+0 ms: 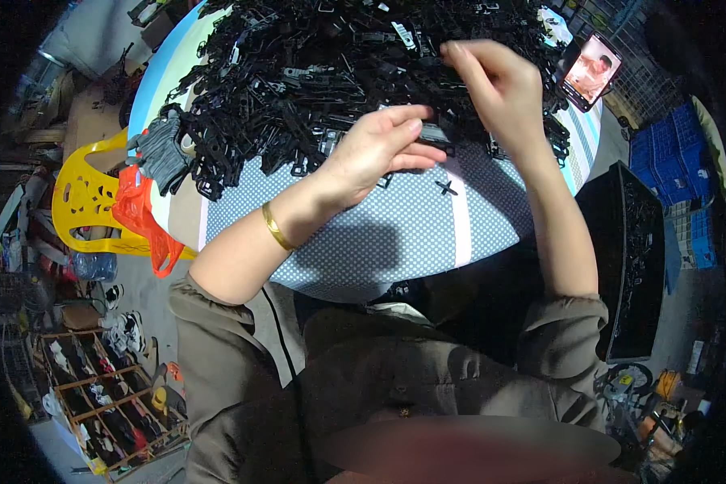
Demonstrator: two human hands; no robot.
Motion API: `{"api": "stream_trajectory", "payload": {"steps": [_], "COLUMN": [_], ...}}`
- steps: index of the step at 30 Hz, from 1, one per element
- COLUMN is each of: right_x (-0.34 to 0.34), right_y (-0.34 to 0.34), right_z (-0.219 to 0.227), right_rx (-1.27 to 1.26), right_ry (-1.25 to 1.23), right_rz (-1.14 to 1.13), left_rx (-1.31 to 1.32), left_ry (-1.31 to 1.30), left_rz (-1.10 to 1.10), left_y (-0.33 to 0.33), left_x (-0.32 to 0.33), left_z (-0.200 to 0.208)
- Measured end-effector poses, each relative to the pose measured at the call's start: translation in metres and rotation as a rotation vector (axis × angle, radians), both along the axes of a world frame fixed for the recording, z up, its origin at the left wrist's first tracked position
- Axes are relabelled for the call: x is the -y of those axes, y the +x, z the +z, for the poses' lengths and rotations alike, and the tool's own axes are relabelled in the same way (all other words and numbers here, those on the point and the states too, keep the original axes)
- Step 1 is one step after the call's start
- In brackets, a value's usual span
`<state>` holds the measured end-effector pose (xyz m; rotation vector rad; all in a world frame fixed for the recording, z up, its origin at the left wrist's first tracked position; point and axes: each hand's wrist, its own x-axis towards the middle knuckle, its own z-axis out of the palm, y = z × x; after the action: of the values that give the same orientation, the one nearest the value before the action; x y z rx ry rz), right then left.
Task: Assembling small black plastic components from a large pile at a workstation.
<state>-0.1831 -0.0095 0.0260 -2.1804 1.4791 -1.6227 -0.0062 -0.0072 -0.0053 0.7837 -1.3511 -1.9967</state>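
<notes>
A large heap of black plastic parts point(298, 89) covers the far side of a table with a patterned cloth point(339, 250). My left hand point(375, 149), with a gold bangle on the wrist, is over the heap's near edge. Its thumb and fingers are around a black plastic part point(436, 133), partly hidden and hard to tell from the heap behind. To the right and farther off, my right hand point(500, 93) is raised over the heap, fingers curled and thumb against them. Whatever its fingertips hold is too small to make out. A small black cross-shaped piece point(446, 188) lies nearer me.
A grey glove point(163, 149) and a red plastic bag point(141, 210) are at the table's left edge, beside a yellow chair point(85, 194). A phone point(591, 71) stands at the right edge. Blue crates point(669, 157) and a black bin point(637, 266) are on the right.
</notes>
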Motion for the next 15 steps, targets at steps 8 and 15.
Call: {"api": "stream_trajectory", "payload": {"steps": [8,15], "right_x": [0.091,0.07], "right_y": [0.031,0.008], "right_z": [0.001,0.002], "right_rx": [-0.6,-0.463], "right_ry": [0.236,-0.085], "right_rz": [-0.324,-0.137], "left_rx": [-0.03,-0.062], "left_ry": [-0.034,-0.043], "left_rz": [0.01,0.083], "left_y": [0.002,0.005], "left_x": [0.003,0.006], "left_z": [-0.005,-0.001]}}
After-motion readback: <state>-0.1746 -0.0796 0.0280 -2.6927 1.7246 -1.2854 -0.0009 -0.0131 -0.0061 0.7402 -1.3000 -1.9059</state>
